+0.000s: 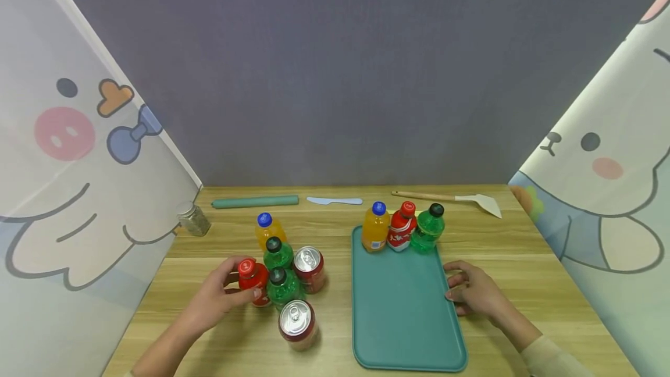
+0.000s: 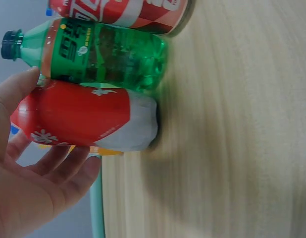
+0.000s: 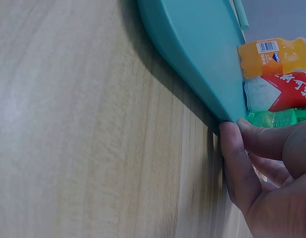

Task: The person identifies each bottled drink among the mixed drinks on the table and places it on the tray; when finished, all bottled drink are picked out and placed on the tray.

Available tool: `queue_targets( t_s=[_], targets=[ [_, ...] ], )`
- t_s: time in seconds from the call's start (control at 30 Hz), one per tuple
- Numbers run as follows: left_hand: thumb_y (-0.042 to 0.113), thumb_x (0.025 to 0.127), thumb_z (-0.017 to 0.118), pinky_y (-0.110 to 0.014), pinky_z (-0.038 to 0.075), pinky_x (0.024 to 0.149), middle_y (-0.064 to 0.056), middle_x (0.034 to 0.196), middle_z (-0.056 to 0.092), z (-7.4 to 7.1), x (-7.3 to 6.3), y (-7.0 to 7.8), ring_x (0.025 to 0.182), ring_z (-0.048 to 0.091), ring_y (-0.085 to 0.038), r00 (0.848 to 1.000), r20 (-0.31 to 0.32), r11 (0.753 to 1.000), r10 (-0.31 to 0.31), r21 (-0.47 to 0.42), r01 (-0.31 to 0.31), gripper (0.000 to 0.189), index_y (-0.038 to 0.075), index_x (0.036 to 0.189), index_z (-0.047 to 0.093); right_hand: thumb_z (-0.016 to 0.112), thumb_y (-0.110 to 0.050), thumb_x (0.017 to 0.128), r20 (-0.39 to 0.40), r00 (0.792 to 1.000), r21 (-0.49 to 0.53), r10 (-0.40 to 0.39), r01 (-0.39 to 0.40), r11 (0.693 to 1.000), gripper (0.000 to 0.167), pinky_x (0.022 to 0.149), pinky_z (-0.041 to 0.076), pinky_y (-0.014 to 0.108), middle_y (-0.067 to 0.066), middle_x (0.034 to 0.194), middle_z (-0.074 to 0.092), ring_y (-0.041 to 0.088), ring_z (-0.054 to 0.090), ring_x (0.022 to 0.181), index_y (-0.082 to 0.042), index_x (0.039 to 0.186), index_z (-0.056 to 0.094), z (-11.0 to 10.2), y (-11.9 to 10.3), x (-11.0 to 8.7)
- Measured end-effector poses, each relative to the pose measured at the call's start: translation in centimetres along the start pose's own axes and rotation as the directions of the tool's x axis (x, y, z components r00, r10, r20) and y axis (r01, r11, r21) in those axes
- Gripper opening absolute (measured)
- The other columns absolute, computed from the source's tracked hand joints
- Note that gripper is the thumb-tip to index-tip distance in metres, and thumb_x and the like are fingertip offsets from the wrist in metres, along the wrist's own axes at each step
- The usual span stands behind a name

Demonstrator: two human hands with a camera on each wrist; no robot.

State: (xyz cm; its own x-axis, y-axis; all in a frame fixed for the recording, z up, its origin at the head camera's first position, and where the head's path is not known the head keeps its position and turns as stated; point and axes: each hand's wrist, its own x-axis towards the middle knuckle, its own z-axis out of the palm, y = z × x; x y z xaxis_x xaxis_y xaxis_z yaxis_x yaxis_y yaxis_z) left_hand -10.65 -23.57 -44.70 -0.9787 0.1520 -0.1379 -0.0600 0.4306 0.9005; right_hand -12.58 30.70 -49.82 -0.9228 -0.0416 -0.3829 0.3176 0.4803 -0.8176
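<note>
My left hand (image 1: 222,292) holds a red-capped cola bottle (image 2: 88,116), its thumb on one side and its fingers round the other. The bottle stands upright on the table, close against a green soda bottle (image 2: 113,54). Around it are another green bottle (image 1: 278,253), an orange soda bottle (image 1: 272,233) and two red cans, one nearer (image 1: 298,324) and one farther (image 1: 310,270). My right hand (image 1: 475,291) pinches the right edge of a teal tray (image 1: 405,319) between thumb and fingers. At the tray's far end stand an orange bottle (image 1: 375,230), a red bottle (image 1: 402,228) and a green bottle (image 1: 428,231).
Along the back lie a green rolling pin-like rod (image 1: 255,202), a pale blue knife (image 1: 335,201) and a white spatula with a wooden handle (image 1: 445,197). A glass spice jar (image 1: 193,219) tilts at the left wall. Walls (image 1: 330,74) border the table on three sides.
</note>
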Motion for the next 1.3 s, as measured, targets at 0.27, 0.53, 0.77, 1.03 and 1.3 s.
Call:
queue_targets(
  t_s=[0.27,0.53,0.77,1.03,1.3],
  targets=[
    [0.02,0.088,0.083,-0.032,0.057,0.088,-0.017,0.132,0.064,0.3,0.1,-0.5,0.12,0.063,-0.035,1.0,-0.018,1.0,0.021,-0.02,-0.022,0.063,0.006,0.14,0.052,0.074,0.008,0.087,-0.003,1.0,0.002,-0.009,0.009,1.0,0.062,0.058,0.061,0.042,0.018,0.106,0.06,0.024,0.066,0.077,0.002,0.143,0.048,0.0,-0.1,0.0],
    [0.025,0.085,0.085,-0.029,0.055,0.09,-0.011,0.127,0.069,0.6,-0.2,-1.0,0.12,0.065,-0.033,0.993,-0.094,0.997,0.066,0.051,-0.062,0.058,0.012,0.136,0.06,0.074,0.007,0.087,-0.003,1.0,0.007,-0.003,0.003,1.0,0.063,0.059,0.061,0.042,0.018,0.107,0.06,0.024,0.066,0.077,0.002,0.144,0.047,0.0,0.0,0.1],
    [0.028,0.083,0.088,-0.029,0.056,0.087,-0.007,0.122,0.071,0.6,-0.5,-1.5,0.116,0.067,-0.031,0.987,-0.149,0.995,0.065,0.082,-0.053,0.055,0.015,0.13,0.064,0.074,0.007,0.087,0.005,1.0,0.019,-0.022,0.021,1.0,0.063,0.058,0.061,0.041,0.018,0.106,0.06,0.024,0.066,0.076,0.003,0.144,0.047,0.0,0.0,0.1],
    [0.031,0.084,0.087,-0.028,0.055,0.087,-0.008,0.125,0.07,0.1,-1.0,-1.0,0.116,0.067,-0.032,0.981,-0.187,0.991,0.057,0.129,-0.033,0.057,0.012,0.132,0.063,0.074,0.007,0.087,-0.001,1.0,0.008,-0.012,0.012,1.0,0.064,0.059,0.061,0.041,0.018,0.106,0.06,0.024,0.066,0.077,0.003,0.144,0.047,0.1,0.0,0.0],
    [0.031,0.086,0.085,-0.026,0.058,0.079,-0.01,0.124,0.07,-1.0,-1.5,0.5,0.113,0.067,-0.034,0.976,-0.195,0.984,0.099,0.162,-0.067,0.053,0.012,0.131,0.063,0.074,0.007,0.088,0.002,1.0,0.014,-0.014,0.013,1.0,0.063,0.059,0.061,0.041,0.018,0.106,0.059,0.024,0.066,0.078,0.003,0.144,0.047,0.1,0.3,0.1]
  ],
)
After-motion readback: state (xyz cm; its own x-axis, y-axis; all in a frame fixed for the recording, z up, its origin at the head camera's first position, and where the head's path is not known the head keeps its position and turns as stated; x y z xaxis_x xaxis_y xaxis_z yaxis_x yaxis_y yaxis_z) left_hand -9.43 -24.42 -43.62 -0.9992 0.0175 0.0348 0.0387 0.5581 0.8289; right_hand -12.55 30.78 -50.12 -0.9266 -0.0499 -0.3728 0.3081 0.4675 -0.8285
